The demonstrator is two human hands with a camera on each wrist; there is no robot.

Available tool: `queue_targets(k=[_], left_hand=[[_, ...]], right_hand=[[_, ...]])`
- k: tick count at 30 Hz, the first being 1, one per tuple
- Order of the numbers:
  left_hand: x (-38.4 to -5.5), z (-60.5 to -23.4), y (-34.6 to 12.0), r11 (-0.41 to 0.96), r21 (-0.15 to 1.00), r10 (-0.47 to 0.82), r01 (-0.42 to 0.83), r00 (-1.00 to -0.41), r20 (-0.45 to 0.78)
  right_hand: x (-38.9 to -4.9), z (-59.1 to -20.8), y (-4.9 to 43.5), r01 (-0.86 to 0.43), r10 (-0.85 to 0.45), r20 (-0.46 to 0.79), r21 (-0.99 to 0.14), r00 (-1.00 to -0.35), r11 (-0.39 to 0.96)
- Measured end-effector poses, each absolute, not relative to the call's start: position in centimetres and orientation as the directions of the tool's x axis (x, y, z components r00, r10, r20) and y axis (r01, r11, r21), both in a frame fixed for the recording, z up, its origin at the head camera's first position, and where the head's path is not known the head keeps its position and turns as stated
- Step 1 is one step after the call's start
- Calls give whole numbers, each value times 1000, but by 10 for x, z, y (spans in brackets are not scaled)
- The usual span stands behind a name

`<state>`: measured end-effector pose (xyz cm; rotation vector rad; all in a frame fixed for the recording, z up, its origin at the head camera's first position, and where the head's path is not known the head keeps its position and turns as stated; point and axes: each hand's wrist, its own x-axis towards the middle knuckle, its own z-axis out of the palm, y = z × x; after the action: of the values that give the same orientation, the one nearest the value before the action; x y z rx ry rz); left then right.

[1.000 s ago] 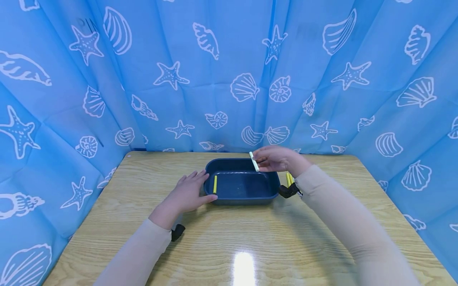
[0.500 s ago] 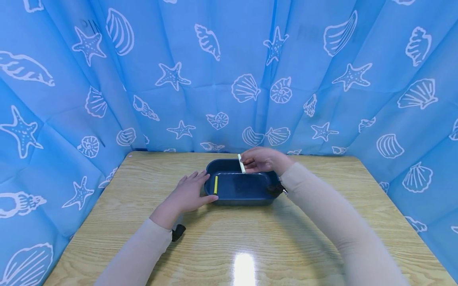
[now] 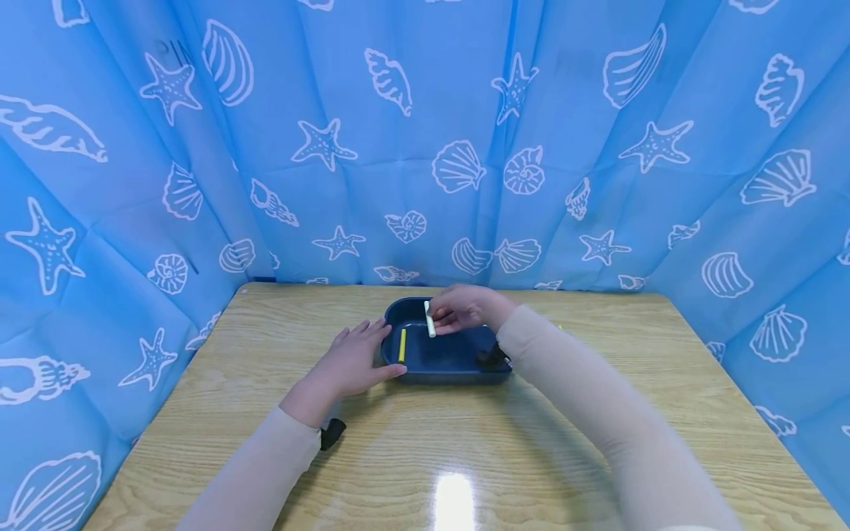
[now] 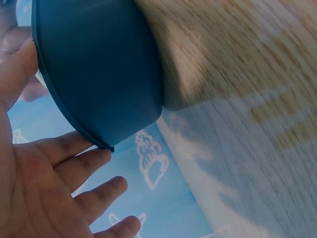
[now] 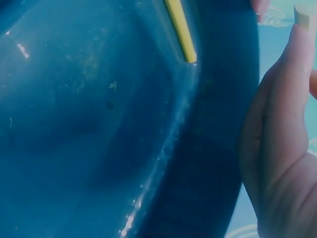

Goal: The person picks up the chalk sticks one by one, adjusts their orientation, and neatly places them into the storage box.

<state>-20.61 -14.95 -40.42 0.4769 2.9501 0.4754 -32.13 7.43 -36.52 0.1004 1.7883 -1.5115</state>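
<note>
A dark blue basin (image 3: 458, 376) stands on the wooden table, with a yellow chalk stick (image 3: 402, 346) lying inside near its left end. My left hand (image 3: 355, 358) rests at that end, thumb on the front rim and fingers spread toward the back. In the left wrist view its thumb and nearest fingertips touch the basin's rim (image 4: 69, 114), the other fingers straight and apart. Over the basin my right hand (image 3: 461, 308) pinches a white chalk stick (image 3: 430, 319), held roughly upright. The right wrist view shows only one end of the white stick, above the fingers (image 5: 292, 109).
A blue curtain (image 3: 425, 147) printed with shells and starfish hangs behind the table (image 3: 372, 472). A small yellow tip (image 3: 560, 327) shows past the right sleeve (image 3: 584, 398), which hides the rest. Black wrist gear (image 3: 491, 358) hangs under the right wrist, over the basin.
My right hand has carried the white chalk stick leftward across the basin and somewhat lower. The yellow sticks right of the basin are now mostly behind the sleeve. My left hand has stayed put.
</note>
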Motion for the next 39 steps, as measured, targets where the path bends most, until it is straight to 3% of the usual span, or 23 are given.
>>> queue_targets(k=[21, 39], left_hand=[[-206, -402, -149, 896, 328, 333, 298, -941, -55], [-204, -399, -149, 897, 330, 330, 294, -942, -57]], right_hand=[[-331, -388, 40, 545, -376, -719, -691, -585, 474], [-328, -401, 27, 537, -304, -739, -655, -601, 531]])
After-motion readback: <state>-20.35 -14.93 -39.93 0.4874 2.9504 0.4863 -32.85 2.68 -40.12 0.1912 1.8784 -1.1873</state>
